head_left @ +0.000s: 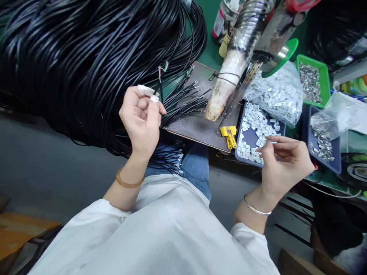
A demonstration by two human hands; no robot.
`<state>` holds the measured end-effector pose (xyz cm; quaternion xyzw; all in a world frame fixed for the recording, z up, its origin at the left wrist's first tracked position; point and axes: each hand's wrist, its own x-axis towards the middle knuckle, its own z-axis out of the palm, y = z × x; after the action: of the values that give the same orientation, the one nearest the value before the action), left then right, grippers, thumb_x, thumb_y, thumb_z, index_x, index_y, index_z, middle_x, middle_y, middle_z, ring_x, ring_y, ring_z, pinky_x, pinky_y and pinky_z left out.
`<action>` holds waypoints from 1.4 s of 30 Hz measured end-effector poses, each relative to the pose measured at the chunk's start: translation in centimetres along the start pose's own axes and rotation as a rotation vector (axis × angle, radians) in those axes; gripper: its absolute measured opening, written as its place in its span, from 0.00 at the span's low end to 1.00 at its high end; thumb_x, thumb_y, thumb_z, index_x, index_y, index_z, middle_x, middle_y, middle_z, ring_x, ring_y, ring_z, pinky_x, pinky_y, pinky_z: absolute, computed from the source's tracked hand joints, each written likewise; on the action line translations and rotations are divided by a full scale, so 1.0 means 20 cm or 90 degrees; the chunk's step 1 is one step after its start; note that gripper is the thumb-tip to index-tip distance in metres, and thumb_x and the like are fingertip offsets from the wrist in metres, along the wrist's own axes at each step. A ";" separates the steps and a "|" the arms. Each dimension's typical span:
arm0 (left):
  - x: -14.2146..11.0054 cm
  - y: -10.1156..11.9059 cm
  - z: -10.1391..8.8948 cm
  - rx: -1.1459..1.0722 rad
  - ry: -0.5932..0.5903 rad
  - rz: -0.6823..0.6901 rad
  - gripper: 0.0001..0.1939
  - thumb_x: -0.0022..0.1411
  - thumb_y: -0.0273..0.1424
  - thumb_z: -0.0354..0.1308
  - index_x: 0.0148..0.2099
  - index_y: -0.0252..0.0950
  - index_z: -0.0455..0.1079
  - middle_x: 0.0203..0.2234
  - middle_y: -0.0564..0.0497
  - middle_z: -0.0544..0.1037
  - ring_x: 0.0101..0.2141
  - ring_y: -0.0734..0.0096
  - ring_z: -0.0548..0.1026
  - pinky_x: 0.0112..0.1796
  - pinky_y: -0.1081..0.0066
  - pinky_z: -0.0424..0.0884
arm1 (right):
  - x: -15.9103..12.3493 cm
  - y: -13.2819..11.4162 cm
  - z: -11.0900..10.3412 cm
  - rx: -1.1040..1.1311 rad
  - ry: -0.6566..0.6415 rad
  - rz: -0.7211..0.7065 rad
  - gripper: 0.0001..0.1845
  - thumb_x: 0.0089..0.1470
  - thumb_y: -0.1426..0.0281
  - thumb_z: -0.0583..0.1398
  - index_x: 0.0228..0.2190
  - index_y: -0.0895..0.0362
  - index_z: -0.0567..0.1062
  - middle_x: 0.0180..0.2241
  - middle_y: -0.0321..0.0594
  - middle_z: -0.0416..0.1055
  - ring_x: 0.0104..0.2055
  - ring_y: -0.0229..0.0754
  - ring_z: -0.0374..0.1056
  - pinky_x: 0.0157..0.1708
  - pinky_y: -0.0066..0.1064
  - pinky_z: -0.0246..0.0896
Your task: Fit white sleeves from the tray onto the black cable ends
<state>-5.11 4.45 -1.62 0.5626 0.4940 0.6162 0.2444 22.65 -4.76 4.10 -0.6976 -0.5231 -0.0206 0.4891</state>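
My left hand (142,120) is closed, with taped fingertips pinching a thin black cable (160,89) whose stripped coloured wires stick up near the big bundle of black cables (86,57). More cable ends (186,99) lie fanned across a dark metal plate (197,128). My right hand (282,162) hovers over a dark blue tray (243,158) of small silver metal pieces (254,126). Its fingers are curled together at the tips; whether they hold a piece is too small to tell.
A foil-wrapped tool with a pale worn tip (226,88) stands over the plate, a yellow clip (229,136) beside it. A plastic bag of silver pieces (276,95), a green tray (314,80), a second blue tray (325,147) and a bottle (222,19) crowd the right side.
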 end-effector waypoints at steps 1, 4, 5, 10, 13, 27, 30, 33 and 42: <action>0.00 0.01 0.00 -0.020 -0.044 -0.006 0.16 0.70 0.48 0.52 0.51 0.45 0.65 0.42 0.60 0.79 0.27 0.85 0.72 0.23 0.73 0.66 | 0.00 0.01 0.01 0.024 0.003 0.007 0.09 0.47 0.73 0.65 0.24 0.56 0.68 0.30 0.40 0.77 0.27 0.41 0.75 0.24 0.32 0.70; -0.01 0.07 -0.02 -0.061 -0.138 -0.043 0.15 0.65 0.46 0.59 0.48 0.44 0.70 0.55 0.58 0.74 0.26 0.85 0.71 0.22 0.71 0.67 | -0.01 0.03 0.03 0.100 -0.017 0.045 0.10 0.46 0.73 0.65 0.24 0.55 0.68 0.29 0.40 0.78 0.25 0.42 0.76 0.22 0.31 0.69; -0.02 0.11 -0.03 -0.075 -0.149 -0.057 0.13 0.65 0.43 0.61 0.46 0.43 0.72 0.53 0.55 0.75 0.25 0.84 0.71 0.22 0.71 0.66 | -0.02 0.04 0.04 0.119 -0.027 0.055 0.10 0.47 0.72 0.65 0.25 0.55 0.67 0.30 0.41 0.78 0.26 0.43 0.77 0.23 0.31 0.70; -0.01 0.34 -0.04 -0.125 -0.436 -0.031 0.04 0.61 0.30 0.63 0.38 0.39 0.79 0.29 0.49 0.81 0.27 0.74 0.75 0.26 0.72 0.69 | -0.05 -0.01 0.06 0.044 0.027 -0.029 0.08 0.51 0.70 0.66 0.26 0.55 0.70 0.30 0.38 0.77 0.32 0.44 0.77 0.30 0.36 0.73; -0.04 0.38 0.02 -0.182 -0.741 -0.076 0.05 0.61 0.29 0.62 0.37 0.35 0.79 0.25 0.49 0.81 0.24 0.74 0.75 0.27 0.74 0.70 | -0.08 -0.07 0.06 -0.030 0.077 -0.121 0.04 0.53 0.71 0.65 0.28 0.53 0.75 0.32 0.37 0.78 0.37 0.45 0.76 0.34 0.39 0.74; -0.23 0.27 0.21 -0.344 -0.470 -0.403 0.13 0.54 0.37 0.69 0.31 0.32 0.73 0.20 0.54 0.72 0.22 0.80 0.68 0.25 0.77 0.66 | -0.21 -0.12 0.19 0.277 -0.240 0.022 0.04 0.56 0.72 0.63 0.34 0.52 0.79 0.38 0.38 0.78 0.40 0.40 0.76 0.39 0.35 0.77; -0.22 0.28 0.20 -0.336 -0.495 -0.380 0.15 0.58 0.39 0.66 0.29 0.32 0.72 0.19 0.53 0.71 0.21 0.80 0.67 0.25 0.76 0.65 | -0.21 -0.13 0.20 0.296 -0.279 0.044 0.04 0.56 0.71 0.63 0.33 0.52 0.79 0.39 0.38 0.78 0.41 0.40 0.76 0.40 0.35 0.77; -0.21 0.29 0.19 -0.351 -0.520 -0.382 0.17 0.58 0.41 0.66 0.27 0.32 0.71 0.17 0.54 0.71 0.20 0.80 0.66 0.23 0.76 0.63 | -0.21 -0.13 0.20 0.305 -0.286 0.050 0.03 0.56 0.71 0.63 0.33 0.52 0.79 0.39 0.38 0.78 0.41 0.40 0.76 0.39 0.34 0.77; -0.20 0.30 0.19 -0.375 -0.572 -0.422 0.19 0.58 0.43 0.66 0.27 0.32 0.70 0.15 0.54 0.71 0.17 0.82 0.64 0.20 0.78 0.60 | -0.23 -0.13 0.20 0.239 -0.227 -0.074 0.08 0.56 0.75 0.63 0.36 0.50 0.79 0.39 0.36 0.79 0.42 0.40 0.76 0.43 0.38 0.76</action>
<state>0.87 -0.04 1.37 0.4925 0.3011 0.3217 0.7505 16.70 -5.32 1.24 -0.5561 -0.6348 0.1720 0.5081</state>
